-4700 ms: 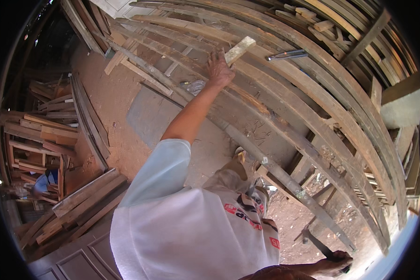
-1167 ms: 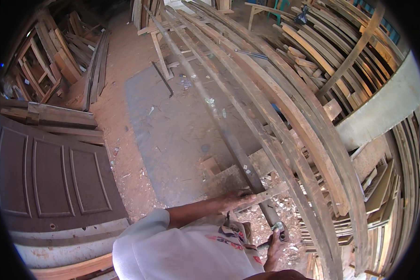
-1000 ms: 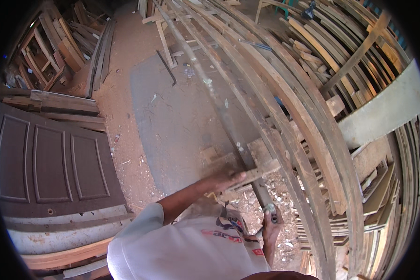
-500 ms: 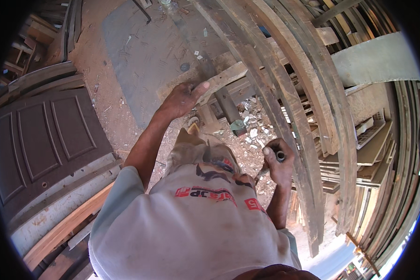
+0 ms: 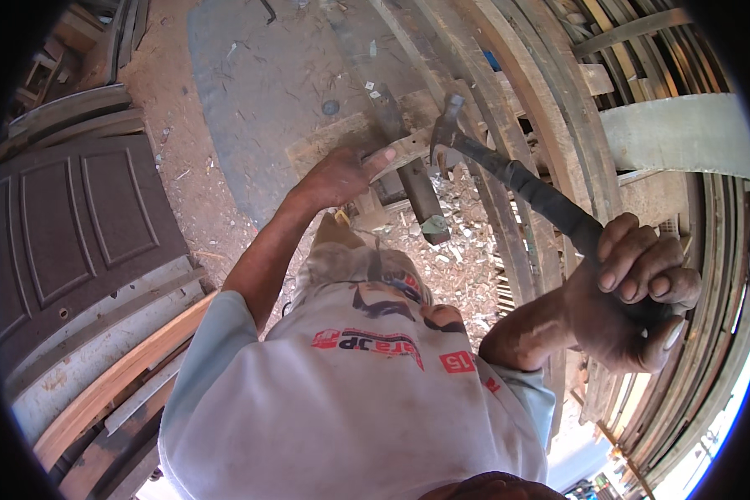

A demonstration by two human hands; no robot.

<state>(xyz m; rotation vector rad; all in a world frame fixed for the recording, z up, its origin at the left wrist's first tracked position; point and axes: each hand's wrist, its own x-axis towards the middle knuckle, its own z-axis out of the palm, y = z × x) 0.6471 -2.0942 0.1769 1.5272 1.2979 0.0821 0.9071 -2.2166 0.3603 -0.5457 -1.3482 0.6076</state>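
Raised at the right, my right hand (image 5: 629,300) is wrapped round the dark handle of a claw hammer (image 5: 546,200). The hammer's head points forward and left, appearing over the end of a short wooden board (image 5: 410,148) from this angle. My left hand (image 5: 340,179) grips that board, its thumb lying along the wood and its other fingers partly hidden. Under the board runs a dark timber piece (image 5: 425,207) with a greenish patch at its near end.
Long planks (image 5: 517,108) slope along the right side, with stacked timber (image 5: 692,333) beyond them. A brown panelled door (image 5: 83,225) leans at the left above more boards. Wood chips and pale scraps (image 5: 442,275) litter the ground. A grey sheet (image 5: 250,100) lies ahead.
My right hand has swung up and outward from beside my body, bringing the hammer fully into sight. My left hand keeps its hold on the board.
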